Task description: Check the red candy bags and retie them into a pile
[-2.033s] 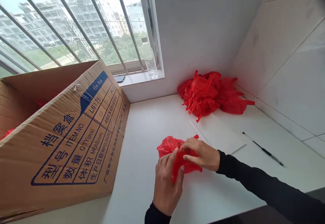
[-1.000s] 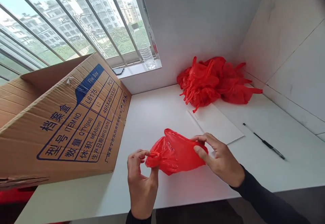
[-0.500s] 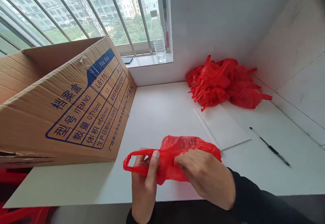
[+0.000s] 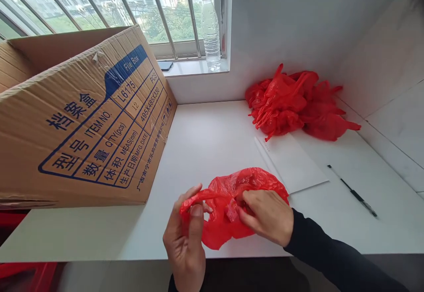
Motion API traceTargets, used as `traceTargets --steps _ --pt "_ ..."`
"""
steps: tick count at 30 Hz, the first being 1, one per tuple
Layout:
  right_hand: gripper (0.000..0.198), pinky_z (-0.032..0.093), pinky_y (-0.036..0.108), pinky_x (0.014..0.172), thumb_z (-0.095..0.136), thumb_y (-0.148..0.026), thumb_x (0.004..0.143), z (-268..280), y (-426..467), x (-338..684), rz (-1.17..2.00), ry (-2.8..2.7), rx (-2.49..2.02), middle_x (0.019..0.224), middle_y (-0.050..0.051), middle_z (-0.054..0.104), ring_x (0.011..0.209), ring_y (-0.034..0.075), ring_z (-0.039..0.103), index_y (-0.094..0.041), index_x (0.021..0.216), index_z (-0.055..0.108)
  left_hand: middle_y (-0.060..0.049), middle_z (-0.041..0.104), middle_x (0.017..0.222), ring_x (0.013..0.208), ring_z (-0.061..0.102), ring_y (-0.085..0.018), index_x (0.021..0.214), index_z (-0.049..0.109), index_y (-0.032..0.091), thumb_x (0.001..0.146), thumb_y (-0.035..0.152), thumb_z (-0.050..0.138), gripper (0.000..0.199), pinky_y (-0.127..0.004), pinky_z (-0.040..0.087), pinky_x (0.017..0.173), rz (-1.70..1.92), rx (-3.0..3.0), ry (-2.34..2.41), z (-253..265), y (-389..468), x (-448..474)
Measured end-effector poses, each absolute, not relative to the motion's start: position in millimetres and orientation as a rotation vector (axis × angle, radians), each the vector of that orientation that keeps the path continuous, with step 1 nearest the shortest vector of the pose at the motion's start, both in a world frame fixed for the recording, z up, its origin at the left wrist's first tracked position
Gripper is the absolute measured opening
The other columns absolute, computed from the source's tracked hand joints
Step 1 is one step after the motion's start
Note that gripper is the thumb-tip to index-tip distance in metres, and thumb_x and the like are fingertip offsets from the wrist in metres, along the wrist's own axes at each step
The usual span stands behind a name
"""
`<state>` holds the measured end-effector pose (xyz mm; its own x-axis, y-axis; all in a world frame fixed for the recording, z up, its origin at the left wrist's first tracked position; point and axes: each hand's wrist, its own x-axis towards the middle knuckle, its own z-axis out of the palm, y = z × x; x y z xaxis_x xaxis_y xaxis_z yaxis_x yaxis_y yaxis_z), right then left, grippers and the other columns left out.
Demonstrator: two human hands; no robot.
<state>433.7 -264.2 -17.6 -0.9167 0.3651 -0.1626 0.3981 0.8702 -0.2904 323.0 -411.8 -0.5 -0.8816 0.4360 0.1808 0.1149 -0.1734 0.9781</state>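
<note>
A red plastic bag [image 4: 225,234] lies at the front of the white table, held between both hands. My left hand [image 4: 187,239] grips its handle loop, thumb in front and fingers behind. On the bag's right side, my right hand [image 4: 265,214] has its fingers closed on the red plastic near the mouth. Something small and pinkish [image 4: 231,210] shows in the opening just left of my right fingertips; its kind I cannot make out. The rest of the bag's inside is hidden.
A large cardboard box [image 4: 109,119] stands on the left. Several red plastic bags [image 4: 291,102] are heaped by the wall, beside white paper [image 4: 294,164] and a pen [image 4: 356,195]. A water bottle [image 4: 211,36] and a phone [image 4: 164,66] rest on the windowsill.
The bag's mouth has been spread wider, and the pinkish thing has come into view. My left hand has turned and bunched the handle; my right hand has shifted its hold. The camera view has shifted slightly.
</note>
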Motion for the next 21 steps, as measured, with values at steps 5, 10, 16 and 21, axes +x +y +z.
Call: traceTargets --steps 5,10,16,21 --pt "0.03 0.018 0.033 0.053 0.061 -0.04 0.089 -27 -266 430 -0.563 2.922 0.596 0.067 0.006 0.069 0.063 0.024 0.067 -0.019 0.067 0.058 -0.001 0.053 0.06 0.064 0.057 -0.016 0.067 0.059 0.019 0.096 0.041 0.054 0.037 -0.026 0.048 0.062 2.039 0.635 1.537 17 -410 318" --pt "0.027 0.029 0.029 0.053 0.049 -0.036 0.098 -14 -265 432 -0.963 2.95 0.65 0.067 -0.002 0.064 0.058 0.013 0.056 -0.021 0.077 0.057 0.002 0.049 0.051 0.053 0.051 -0.015 0.103 0.076 0.023 0.092 0.048 0.06 0.032 -0.032 0.051 0.063 2.086 0.662 1.619 22 -418 318" --pt "0.028 0.04 0.025 0.061 0.042 -0.027 0.102 -11 -257 432 -1.245 2.825 0.323 0.085 -0.003 0.071 0.068 0.013 0.06 -0.029 0.126 0.057 0.001 0.054 0.055 0.052 0.047 -0.014 0.076 0.072 0.024 0.091 0.037 0.066 0.021 -0.03 0.046 0.056 1.996 0.78 1.649 23 -418 314" --pt "0.032 0.027 0.029 0.051 0.048 -0.019 0.093 -27 -259 417 -0.832 2.86 0.497 0.088 0.008 0.073 0.065 0.02 0.063 -0.017 0.125 0.056 -0.003 0.061 0.063 0.07 0.06 -0.019 0.063 0.063 0.022 0.098 0.037 0.054 0.039 -0.035 0.053 0.073 2.026 0.788 1.52 23 -414 316"
